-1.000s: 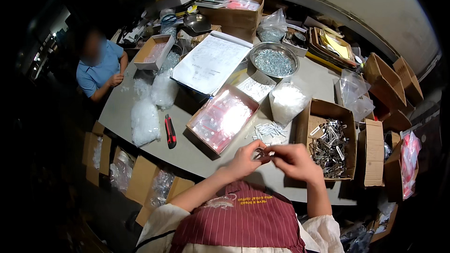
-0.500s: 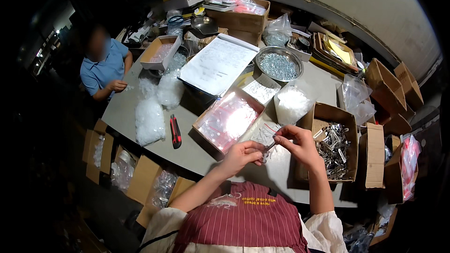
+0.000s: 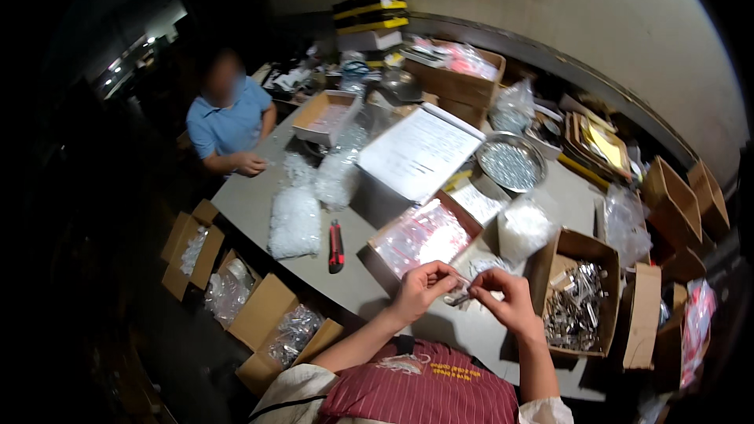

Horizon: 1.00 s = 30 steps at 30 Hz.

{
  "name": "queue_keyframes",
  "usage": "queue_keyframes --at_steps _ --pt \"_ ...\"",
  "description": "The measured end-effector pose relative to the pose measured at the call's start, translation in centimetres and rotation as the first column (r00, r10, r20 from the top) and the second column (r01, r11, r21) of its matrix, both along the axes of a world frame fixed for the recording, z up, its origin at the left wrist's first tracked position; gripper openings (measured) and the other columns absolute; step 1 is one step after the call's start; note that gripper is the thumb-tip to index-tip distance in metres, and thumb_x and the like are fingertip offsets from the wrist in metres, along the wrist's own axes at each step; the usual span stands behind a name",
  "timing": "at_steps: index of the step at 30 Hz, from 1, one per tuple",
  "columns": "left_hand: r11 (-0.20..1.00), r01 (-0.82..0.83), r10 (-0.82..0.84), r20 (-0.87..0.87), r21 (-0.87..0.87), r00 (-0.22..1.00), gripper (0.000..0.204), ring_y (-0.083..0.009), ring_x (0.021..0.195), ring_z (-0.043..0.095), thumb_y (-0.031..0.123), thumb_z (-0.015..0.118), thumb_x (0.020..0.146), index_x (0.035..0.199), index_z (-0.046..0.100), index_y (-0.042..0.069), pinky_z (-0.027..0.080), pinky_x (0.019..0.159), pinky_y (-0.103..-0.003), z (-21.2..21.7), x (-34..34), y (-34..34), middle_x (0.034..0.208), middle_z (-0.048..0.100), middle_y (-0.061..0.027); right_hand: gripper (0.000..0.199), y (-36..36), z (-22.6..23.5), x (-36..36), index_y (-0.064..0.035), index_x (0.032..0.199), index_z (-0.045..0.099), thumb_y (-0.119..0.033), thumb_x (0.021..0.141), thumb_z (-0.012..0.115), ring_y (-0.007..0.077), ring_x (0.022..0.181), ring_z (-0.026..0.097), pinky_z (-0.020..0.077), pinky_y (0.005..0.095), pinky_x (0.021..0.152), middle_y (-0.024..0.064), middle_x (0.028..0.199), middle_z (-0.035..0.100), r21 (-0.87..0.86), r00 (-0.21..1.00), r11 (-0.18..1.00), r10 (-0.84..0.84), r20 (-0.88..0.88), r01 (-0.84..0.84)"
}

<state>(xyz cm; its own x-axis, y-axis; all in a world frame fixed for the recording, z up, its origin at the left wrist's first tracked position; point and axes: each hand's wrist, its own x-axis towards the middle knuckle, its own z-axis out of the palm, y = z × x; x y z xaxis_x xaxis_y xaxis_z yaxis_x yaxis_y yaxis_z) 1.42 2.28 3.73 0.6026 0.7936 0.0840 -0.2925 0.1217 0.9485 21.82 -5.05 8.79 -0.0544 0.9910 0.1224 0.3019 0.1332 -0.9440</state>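
Observation:
In front of my chest, over the table's near edge, both hands work close together with fingers bent. My left hand (image 3: 422, 292) is closed in a pinch on something small and pale, blurred and mostly hidden by the fingers. My right hand (image 3: 510, 305) pinches a small metal piece (image 3: 456, 298), which lies between the two hands. Just beyond them stands a carton of clear zip bags with red edges (image 3: 420, 239). Right of my right hand, an open carton (image 3: 613, 263) holds many metal clips (image 3: 577, 310). Small white pieces (image 3: 488, 265) lie behind my fingers.
A red-and-black utility knife (image 3: 336, 247) and a bag of clear plastic parts (image 3: 295, 224) lie left. Beyond are a clipboard with paper (image 3: 422, 149), a metal bowl of small parts (image 3: 512, 165) and a white-filled bag (image 3: 525, 228). A co-worker (image 3: 229, 129) sits far left; cartons (image 3: 271, 310) flank the table.
The whole view has shifted, so the table and boxes appear farther right and lower. My hands stay close together, and the thin red strip by my right fingers no longer shows.

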Motion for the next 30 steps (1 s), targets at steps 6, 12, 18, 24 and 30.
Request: queue_keyframes --at_steps 6,12,18,24,30 --pt "0.998 -0.067 0.068 -0.016 0.009 0.998 0.015 -0.0126 0.089 0.068 0.009 0.06 0.101 0.112 0.059 -0.001 0.056 0.07 -0.026 -0.5 -1.3 -0.6 0.094 0.069 -0.0072 0.009 -0.1 -0.8 -1.4 0.0026 0.092 0.065 -0.002 0.089 0.073 0.0108 0.079 0.069 0.056 0.0263 0.077 0.0055 0.082 0.071 -0.013 0.997 0.998 -0.059 -0.042 0.058" --pt "0.844 -0.192 0.339 -0.222 0.5 0.914 0.011 -0.017 0.069 0.069 0.01 0.064 0.093 0.096 0.061 0.0 0.053 0.061 -0.032 0.7 -1.6 -1.4 0.076 0.068 -0.0095 0.02 -0.1 -1.8 -2.3 0.0027 0.105 0.062 -0.004 0.089 0.072 0.0179 0.091 0.069 0.0537 0.0297 0.082 0.0104 0.094 0.071 0.132 0.998 0.991 -0.027 0.059 0.019" --pt "0.792 -0.216 0.393 -0.207 0.571 0.896 0.012 -0.0222 0.066 0.068 0.012 0.067 0.091 0.093 0.063 0.001 0.051 0.06 -0.034 0.2 -1.2 -2.2 0.073 0.066 -0.0119 0.013 -0.4 -1.7 -3.8 0.0013 0.097 0.065 -0.008 0.091 0.07 0.028 0.084 0.067 0.0513 0.0352 0.076 0.0149 0.091 0.069 0.091 0.974 0.995 -0.05 0.222 0.03" --pt "0.873 -0.153 0.302 -0.266 0.464 0.916 0.012 -0.0112 0.071 0.066 0.011 0.068 0.092 0.095 0.064 0.0 0.053 0.066 -0.028 0.1 -1.6 -2.3 0.08 0.068 -0.0067 0.009 -0.5 -1.4 -4.2 -0.0006 0.09 0.062 -0.007 0.087 0.068 0.034 0.082 0.061 0.0484 0.0414 0.073 0.0148 0.083 0.064 0.162 0.936 0.987 -0.062 0.346 0.006" --pt "0.954 -0.213 0.237 -0.095 0.213 0.967 0.011 -0.0061 0.074 0.061 0.008 0.062 0.098 0.097 0.061 -0.002 0.051 0.068 -0.024 0.4 -2.6 -0.7 0.08 0.066 -0.0023 0.008 -0.3 -0.1 -3.7 -0.0039 0.079 0.06 -0.004 0.076 0.068 0.0312 0.078 0.057 0.0449 0.0401 0.073 0.0106 0.077 0.061 0.276 0.91 0.961 -0.136 0.392 0.025"
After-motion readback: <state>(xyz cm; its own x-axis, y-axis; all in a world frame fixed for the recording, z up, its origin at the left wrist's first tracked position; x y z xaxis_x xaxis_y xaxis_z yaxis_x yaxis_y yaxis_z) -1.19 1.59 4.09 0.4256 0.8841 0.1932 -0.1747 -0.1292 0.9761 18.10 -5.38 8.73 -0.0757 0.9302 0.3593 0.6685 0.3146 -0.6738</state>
